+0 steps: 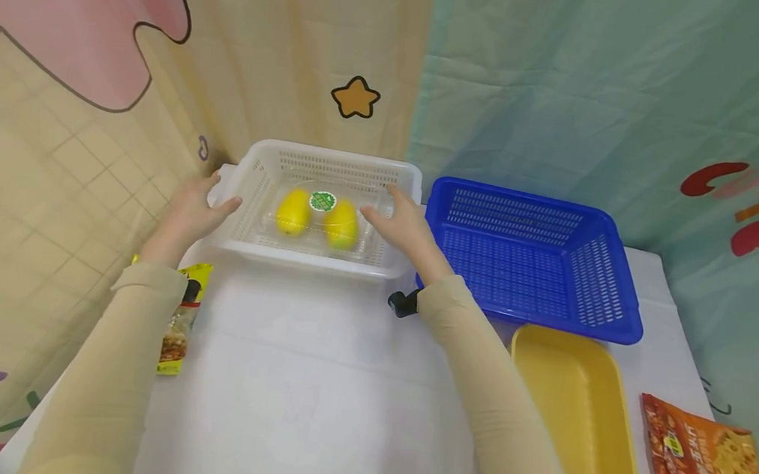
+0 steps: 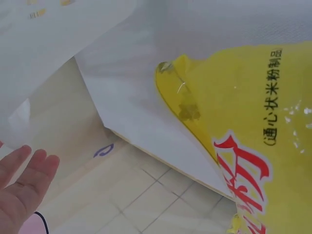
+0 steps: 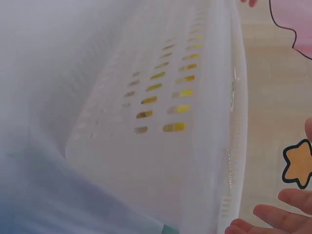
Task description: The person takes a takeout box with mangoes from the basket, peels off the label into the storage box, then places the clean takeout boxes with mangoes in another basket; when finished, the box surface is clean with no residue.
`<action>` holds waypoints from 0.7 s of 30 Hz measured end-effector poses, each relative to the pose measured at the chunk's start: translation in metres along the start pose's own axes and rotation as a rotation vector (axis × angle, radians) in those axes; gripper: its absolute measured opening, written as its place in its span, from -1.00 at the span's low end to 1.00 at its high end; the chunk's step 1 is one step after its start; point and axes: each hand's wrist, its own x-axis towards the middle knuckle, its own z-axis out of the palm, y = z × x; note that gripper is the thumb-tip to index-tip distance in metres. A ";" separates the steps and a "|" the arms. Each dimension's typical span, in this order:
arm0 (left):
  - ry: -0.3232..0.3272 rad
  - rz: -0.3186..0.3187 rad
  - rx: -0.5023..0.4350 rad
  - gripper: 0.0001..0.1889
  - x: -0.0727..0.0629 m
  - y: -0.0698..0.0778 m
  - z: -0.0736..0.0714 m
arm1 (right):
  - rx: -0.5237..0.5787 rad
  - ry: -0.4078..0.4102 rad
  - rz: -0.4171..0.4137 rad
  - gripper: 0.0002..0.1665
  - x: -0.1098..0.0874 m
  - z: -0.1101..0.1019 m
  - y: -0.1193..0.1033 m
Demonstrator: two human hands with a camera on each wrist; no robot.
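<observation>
White basket [image 1: 303,262] on table [image 1: 299,380], clear box [image 1: 309,243] inside; two yellow fruits [image 1: 293,213] within box, green sticker [image 1: 323,201] on lid. Left hand [image 1: 192,208] at basket's left rim, right hand [image 1: 404,225] over right end, near box. Both hands' fingers spread wide, thumbs apart; cannot tell if touching. Blue basket [image 1: 508,267] just right, yellow tray [image 1: 580,416] nearer.

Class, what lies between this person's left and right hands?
In the head view, between the left hand and right hand lies most of a clear container with two yellow fruits and a round green sticker, inside the white basket.
</observation>
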 end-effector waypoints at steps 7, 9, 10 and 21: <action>-0.012 -0.023 -0.007 -0.28 -0.002 -0.002 0.004 | 0.067 0.014 0.006 -0.11 0.004 0.018 -0.010; -0.011 -0.035 -0.033 -0.31 -0.003 -0.003 0.006 | 0.103 0.004 0.028 -0.09 0.004 0.022 -0.012; -0.008 -0.042 -0.053 -0.33 -0.004 -0.003 0.007 | 0.115 -0.001 0.042 -0.08 0.004 0.024 -0.012; 0.108 -0.060 -0.140 -0.51 -0.006 -0.011 0.010 | 0.174 -0.041 0.200 -0.03 0.009 0.032 -0.008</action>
